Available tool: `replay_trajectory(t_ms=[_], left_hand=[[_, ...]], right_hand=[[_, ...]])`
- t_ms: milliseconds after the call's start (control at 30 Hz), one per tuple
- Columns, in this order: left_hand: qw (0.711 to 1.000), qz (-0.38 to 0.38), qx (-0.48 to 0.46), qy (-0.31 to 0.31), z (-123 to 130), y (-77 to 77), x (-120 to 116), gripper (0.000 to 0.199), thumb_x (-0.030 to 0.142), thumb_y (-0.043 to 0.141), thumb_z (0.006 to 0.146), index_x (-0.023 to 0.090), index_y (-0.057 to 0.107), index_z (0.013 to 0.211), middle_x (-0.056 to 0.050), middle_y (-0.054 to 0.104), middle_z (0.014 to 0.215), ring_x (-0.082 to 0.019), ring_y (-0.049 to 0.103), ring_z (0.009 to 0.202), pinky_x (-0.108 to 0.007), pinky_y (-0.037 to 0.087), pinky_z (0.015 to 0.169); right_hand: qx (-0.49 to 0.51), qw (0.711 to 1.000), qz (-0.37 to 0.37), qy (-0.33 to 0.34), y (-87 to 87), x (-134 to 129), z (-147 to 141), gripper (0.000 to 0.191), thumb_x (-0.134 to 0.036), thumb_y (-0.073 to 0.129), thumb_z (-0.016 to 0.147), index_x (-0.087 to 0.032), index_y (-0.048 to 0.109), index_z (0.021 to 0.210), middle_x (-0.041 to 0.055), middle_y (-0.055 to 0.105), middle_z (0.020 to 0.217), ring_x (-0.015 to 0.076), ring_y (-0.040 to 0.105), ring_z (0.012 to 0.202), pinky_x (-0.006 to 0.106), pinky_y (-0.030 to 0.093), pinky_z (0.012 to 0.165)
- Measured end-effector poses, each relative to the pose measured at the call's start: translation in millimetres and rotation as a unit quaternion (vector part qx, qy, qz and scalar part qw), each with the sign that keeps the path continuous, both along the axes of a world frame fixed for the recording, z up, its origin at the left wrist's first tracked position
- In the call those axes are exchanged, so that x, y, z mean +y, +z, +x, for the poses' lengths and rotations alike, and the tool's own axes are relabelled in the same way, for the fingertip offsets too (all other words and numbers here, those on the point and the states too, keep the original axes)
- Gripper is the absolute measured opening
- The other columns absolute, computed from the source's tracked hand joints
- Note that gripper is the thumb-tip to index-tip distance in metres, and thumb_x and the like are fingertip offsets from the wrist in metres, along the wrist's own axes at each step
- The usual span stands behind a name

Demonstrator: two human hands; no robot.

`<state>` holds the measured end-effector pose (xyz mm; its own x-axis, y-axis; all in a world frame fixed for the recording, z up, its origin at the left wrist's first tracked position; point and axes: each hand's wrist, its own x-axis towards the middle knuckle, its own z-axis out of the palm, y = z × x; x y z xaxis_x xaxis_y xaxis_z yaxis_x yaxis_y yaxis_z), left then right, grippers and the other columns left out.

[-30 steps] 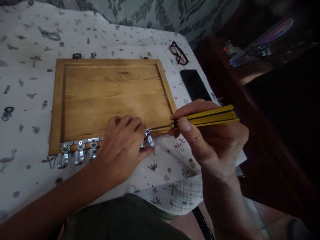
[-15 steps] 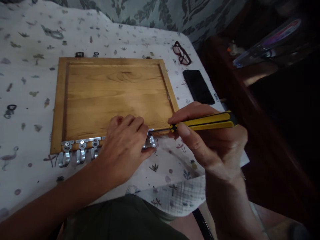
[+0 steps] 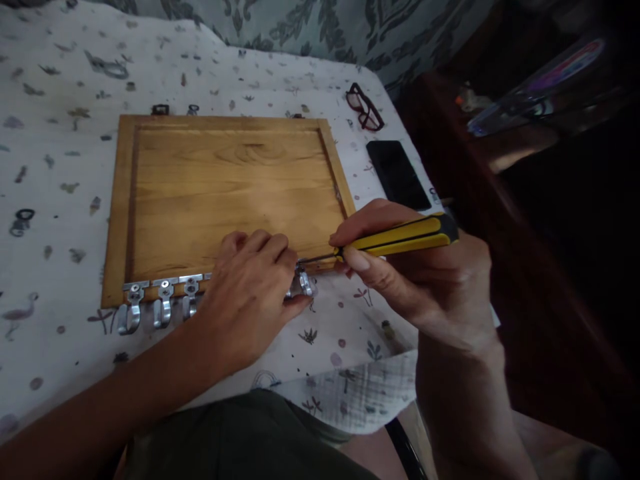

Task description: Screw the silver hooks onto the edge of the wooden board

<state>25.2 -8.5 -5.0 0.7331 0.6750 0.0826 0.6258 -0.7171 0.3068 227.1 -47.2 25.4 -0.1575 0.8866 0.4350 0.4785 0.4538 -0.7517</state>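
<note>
A framed wooden panel (image 3: 235,187) lies flat on a patterned cloth. Along its near edge runs a metal hook rail (image 3: 165,288), with crosshead screws showing at the left hooks. My left hand (image 3: 250,293) is closed over the rail's right part, fingers bent on the panel's edge and thumb beside a hook; it hides the middle hooks. Pinched in my right hand (image 3: 430,280) is a yellow-and-black screwdriver (image 3: 400,237), its shaft pointing left. The tip meets the rail's right end close to my left fingers, and whatever lies under it is too small to make out.
Glasses (image 3: 364,108) and a black phone (image 3: 397,173) lie on the cloth (image 3: 55,253) to the right of the panel. Small dark metal fittings (image 3: 160,109) show at its far edge. A clear plastic bottle (image 3: 540,87) is on the dark furniture at right.
The screwdriver's handle has swung slightly left, its end tilting a little farther from me, and my right hand has turned with it. My left hand and the panel stay put.
</note>
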Motion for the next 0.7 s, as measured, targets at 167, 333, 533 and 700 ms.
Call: replay_trajectory(t_ms=[167,333,533,700], left_hand=[[1.0,0.004,0.001,-0.002,-1,-0.9,0,0.03,0.042,0.081,0.091,0.017,0.073,0.105,-0.008,0.072,0.101,-0.033,0.068,0.103,-0.051,0.048,0.092],[1.0,0.02,-0.014,-0.007,-1,-2.3,-1,0.029,0.04,0.082,0.09,0.015,0.073,0.101,-0.008,0.072,0.098,-0.034,0.069,0.102,-0.053,0.05,0.088],[1.0,0.025,-0.015,-0.006,-2,-3.2,-1,0.028,0.039,0.082,0.091,0.016,0.073,0.104,-0.008,0.072,0.099,-0.033,0.068,0.103,-0.052,0.049,0.089],[1.0,0.014,-0.009,-0.008,-2,-2.8,-1,0.032,0.041,0.082,0.09,0.015,0.073,0.107,-0.009,0.072,0.101,-0.034,0.068,0.103,-0.053,0.05,0.089]], right_hand=[[-0.003,0.999,0.022,-0.027,-1.0,3,-2,0.009,-0.036,0.084,0.089,-0.033,0.076,0.089,-0.0008,0.076,0.085,0.0204,0.069,0.071,0.038,0.057,0.063],[-0.005,0.998,0.053,-0.045,-8.0,4,-7,0.016,-0.037,0.089,0.084,-0.035,0.076,0.092,-0.0006,0.075,0.083,0.0203,0.068,0.072,0.037,0.057,0.066],[-0.018,0.995,0.077,-0.053,-12.6,5,-8,0.016,-0.038,0.087,0.086,-0.035,0.072,0.092,-0.001,0.074,0.083,0.0204,0.067,0.071,0.038,0.056,0.065],[-0.011,0.995,0.08,-0.056,-15.5,3,-10,0.015,-0.031,0.087,0.087,-0.032,0.073,0.093,-0.0015,0.071,0.081,0.0176,0.065,0.071,0.034,0.051,0.061]])
